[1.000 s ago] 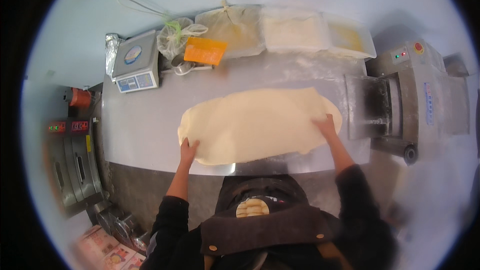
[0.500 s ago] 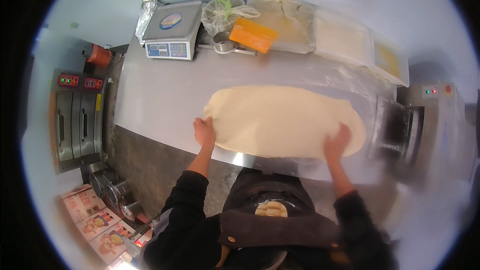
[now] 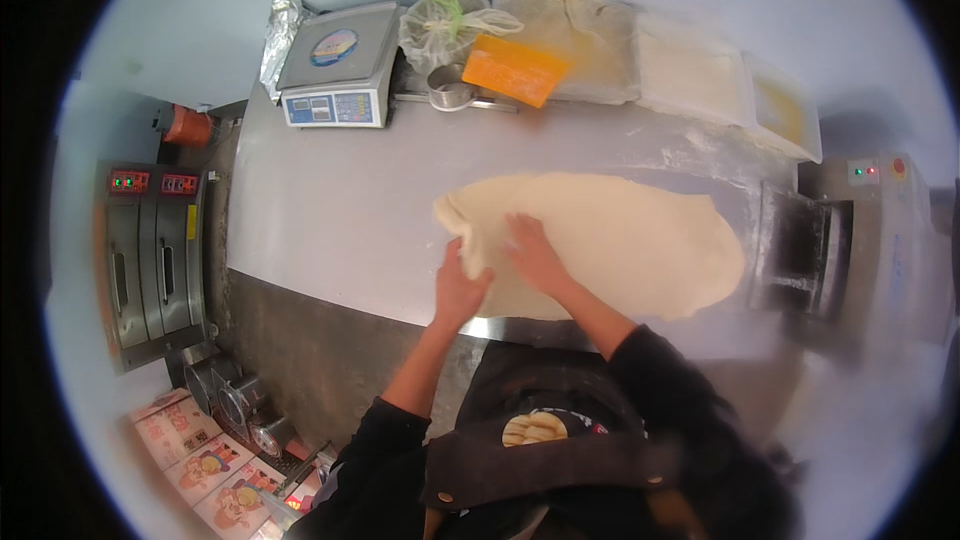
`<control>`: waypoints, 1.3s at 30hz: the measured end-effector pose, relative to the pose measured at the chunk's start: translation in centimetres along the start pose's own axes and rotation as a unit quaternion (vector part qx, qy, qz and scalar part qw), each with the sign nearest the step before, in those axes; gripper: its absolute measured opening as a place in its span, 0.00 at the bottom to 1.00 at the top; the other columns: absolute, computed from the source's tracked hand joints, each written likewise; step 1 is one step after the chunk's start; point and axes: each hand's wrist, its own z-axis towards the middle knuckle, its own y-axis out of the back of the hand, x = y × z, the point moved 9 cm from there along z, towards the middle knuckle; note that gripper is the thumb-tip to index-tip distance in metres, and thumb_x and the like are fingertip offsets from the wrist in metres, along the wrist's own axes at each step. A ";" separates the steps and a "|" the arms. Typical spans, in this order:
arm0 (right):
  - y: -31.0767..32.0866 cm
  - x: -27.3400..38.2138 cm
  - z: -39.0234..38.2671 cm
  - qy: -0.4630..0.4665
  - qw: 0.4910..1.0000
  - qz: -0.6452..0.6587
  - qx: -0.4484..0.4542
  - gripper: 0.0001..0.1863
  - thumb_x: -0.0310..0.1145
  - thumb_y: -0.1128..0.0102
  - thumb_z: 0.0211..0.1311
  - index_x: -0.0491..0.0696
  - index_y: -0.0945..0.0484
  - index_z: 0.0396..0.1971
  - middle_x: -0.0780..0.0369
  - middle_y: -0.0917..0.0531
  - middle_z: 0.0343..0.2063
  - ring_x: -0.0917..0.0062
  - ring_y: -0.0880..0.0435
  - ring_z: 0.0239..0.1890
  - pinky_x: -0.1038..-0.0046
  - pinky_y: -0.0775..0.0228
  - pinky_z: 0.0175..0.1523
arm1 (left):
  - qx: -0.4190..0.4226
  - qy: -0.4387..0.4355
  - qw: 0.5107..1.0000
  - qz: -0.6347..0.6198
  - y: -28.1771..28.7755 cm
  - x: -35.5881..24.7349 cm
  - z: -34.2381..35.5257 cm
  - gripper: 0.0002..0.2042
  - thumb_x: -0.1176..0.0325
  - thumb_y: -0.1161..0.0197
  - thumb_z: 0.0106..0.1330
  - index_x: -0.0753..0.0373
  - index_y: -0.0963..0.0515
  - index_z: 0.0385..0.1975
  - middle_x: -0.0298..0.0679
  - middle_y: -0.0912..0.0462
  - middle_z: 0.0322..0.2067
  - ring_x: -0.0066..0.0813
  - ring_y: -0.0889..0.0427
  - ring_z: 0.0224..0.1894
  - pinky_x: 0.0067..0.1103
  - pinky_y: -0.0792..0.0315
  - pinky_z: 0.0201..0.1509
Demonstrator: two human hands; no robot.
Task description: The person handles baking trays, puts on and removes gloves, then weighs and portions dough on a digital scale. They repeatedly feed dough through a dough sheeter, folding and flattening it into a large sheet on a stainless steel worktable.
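Note:
A large, pale sheet of dough (image 3: 630, 240) lies flat on the metal worktable, its left edge lifted and turned over in a narrow fold. My left hand (image 3: 462, 285) holds that fold at its near end, the thumb on the right side and the fingers on the left. Just right of the fold, my right hand (image 3: 532, 252) rests on the dough with its fingers stretched out and nothing gripped.
Along the back stand a digital scale (image 3: 335, 65), a metal cup (image 3: 450, 90), an orange scraper (image 3: 515, 70) and pale tubs (image 3: 690, 70). A machine with a dark opening (image 3: 800, 245) adjoins the table's right end. An oven (image 3: 150, 260) stands left, beyond the floor.
My right hand has moved left from the dough's right part to near the left edge. That edge, flat before, is now folded over in my left hand, which has shifted right.

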 end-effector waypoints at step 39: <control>11.6 -0.4 -4.5 -0.241 0.967 -0.035 0.080 0.30 0.46 0.33 0.63 0.40 0.20 0.59 0.46 0.17 0.55 0.49 0.21 0.61 0.58 0.27 0.65 | 0.209 0.231 0.657 -0.687 -23.6 -3.7 -4.2 0.36 0.37 0.57 0.79 0.60 0.36 0.75 0.47 0.25 0.67 0.41 0.23 0.66 0.36 0.29 0.72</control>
